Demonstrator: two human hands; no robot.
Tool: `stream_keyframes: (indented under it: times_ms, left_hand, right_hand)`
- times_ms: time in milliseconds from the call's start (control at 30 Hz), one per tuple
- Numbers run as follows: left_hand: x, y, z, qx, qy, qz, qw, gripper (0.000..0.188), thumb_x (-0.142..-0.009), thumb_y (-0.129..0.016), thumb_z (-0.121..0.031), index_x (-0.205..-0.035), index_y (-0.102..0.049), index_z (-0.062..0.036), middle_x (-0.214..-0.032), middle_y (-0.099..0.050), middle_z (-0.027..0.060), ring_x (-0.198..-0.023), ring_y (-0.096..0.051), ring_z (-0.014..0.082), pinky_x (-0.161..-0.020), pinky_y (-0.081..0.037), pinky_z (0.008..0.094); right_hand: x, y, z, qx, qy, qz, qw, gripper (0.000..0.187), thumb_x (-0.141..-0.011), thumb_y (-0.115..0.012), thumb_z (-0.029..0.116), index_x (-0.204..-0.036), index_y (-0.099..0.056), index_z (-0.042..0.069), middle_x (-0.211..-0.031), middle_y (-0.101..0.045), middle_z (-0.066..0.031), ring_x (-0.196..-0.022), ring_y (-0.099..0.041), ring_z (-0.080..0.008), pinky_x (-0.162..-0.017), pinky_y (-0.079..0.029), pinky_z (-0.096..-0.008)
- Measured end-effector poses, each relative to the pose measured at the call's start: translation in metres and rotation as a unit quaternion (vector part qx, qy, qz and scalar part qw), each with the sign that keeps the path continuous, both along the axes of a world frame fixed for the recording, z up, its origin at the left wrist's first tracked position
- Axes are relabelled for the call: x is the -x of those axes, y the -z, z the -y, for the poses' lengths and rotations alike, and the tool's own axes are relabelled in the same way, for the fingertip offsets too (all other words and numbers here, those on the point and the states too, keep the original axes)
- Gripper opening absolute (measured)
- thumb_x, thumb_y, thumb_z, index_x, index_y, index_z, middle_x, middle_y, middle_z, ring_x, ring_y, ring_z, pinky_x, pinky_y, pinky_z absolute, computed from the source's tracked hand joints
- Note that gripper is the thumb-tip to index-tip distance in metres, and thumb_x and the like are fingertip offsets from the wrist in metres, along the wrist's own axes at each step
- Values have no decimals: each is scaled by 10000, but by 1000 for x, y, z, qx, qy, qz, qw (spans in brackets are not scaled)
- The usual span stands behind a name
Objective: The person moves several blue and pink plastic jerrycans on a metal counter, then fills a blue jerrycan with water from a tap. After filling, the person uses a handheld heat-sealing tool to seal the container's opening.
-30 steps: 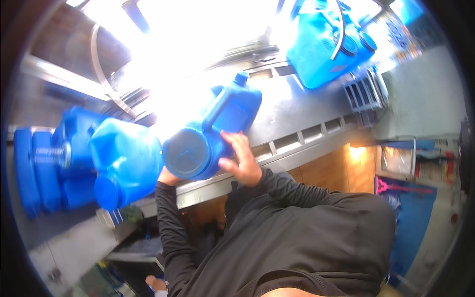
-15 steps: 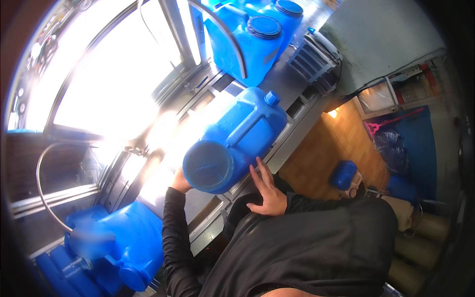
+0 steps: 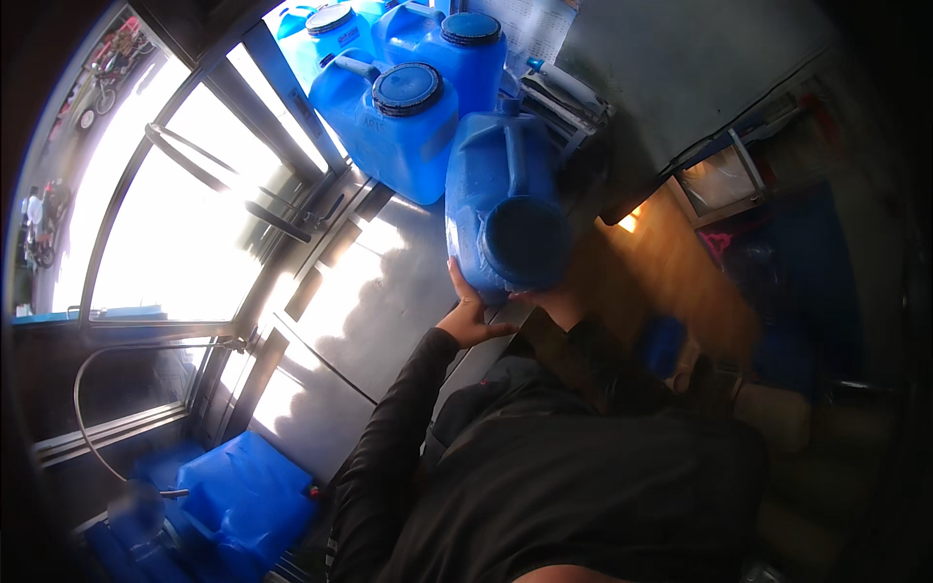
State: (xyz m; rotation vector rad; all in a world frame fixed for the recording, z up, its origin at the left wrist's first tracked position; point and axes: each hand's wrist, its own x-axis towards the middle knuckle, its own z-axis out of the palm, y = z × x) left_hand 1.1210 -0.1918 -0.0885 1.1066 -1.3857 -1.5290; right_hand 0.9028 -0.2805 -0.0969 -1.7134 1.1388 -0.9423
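A blue plastic water jug stands at the right part of the steel counter, its large round lid facing me and its moulded handle on the upper side. My left hand grips its near lower edge, one finger up along the side and the thumb pointing right. Against the jug's bottom on the right is my right hand, in shadow, its fingers partly hidden beneath the jug. Right behind, another blue jug with a round cap stands upright.
More blue jugs crowd the counter's far end by a grey rack. At the lower left lies a blue container beside a bent hose. A bright window runs along the left. The steel counter catches sunlight.
The jug has swung from lying across the middle of the counter to the far right, beside the other jugs. Both hands moved with it; my right hand went from spread fingers to its underside.
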Motion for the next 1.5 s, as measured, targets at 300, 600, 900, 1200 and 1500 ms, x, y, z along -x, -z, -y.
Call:
stream_keyframes:
  times_ms: [300, 600, 900, 1200, 1500]
  left_hand:
    - [163, 32, 128, 52, -28, 292, 955, 1565, -737, -769, -676, -1272, 510, 48, -1450, 350, 441, -1449, 250, 438, -1227, -142, 432]
    - [182, 31, 155, 128, -89, 45, 987, 1345, -864, -762, -465, -1452, 379, -65, -1529, 329, 339, -1511, 46, 385, -1175, -323, 473]
    - [9, 160, -187, -243, -647, -66, 720, 315, -940, -702, -397, -998, -755, -92, -948, -742, -8, -890, -682, 87, -707, -501, 261]
    - [-141, 66, -621, -15, -972, 7, 233, 795, -909, -542, -68, -1596, -178, -235, -1555, -359, 122, -1085, -585, 197, -771, -510, 327]
    - [-250, 21, -742, 122, -842, 8, 525, 927, -828, -678, -4, -1590, -173, -158, -1546, -348, 122, -1393, -390, 271, -1052, -454, 401]
  right_hand:
    - [151, -14, 259, 43, -188, -202, 960, 889, -620, -904, 120, -1373, -436, 44, -1286, -537, -112, -1093, -560, -191, -875, -524, -338]
    - [180, -13, 327, 58, -233, -303, 922, 749, -768, -757, 280, -1410, -439, 59, -1387, -446, -93, -1217, -446, -195, -968, -435, -358]
    - [149, 76, 216, -246, 21, 227, 942, 742, -943, -585, 504, -1507, -350, 84, -1582, -260, -92, -1457, -244, -237, -1156, -272, -407]
    - [-67, 110, -92, -128, -414, -154, 888, 725, -1000, -573, 410, -1575, -275, 85, -1655, -150, -200, -1546, -78, -301, -1220, -116, -389]
    - [-412, -100, -415, -57, -799, -1, 599, 931, -868, -749, 463, -1583, -248, 140, -1630, -130, -255, -1493, -227, -400, -1156, -335, -503]
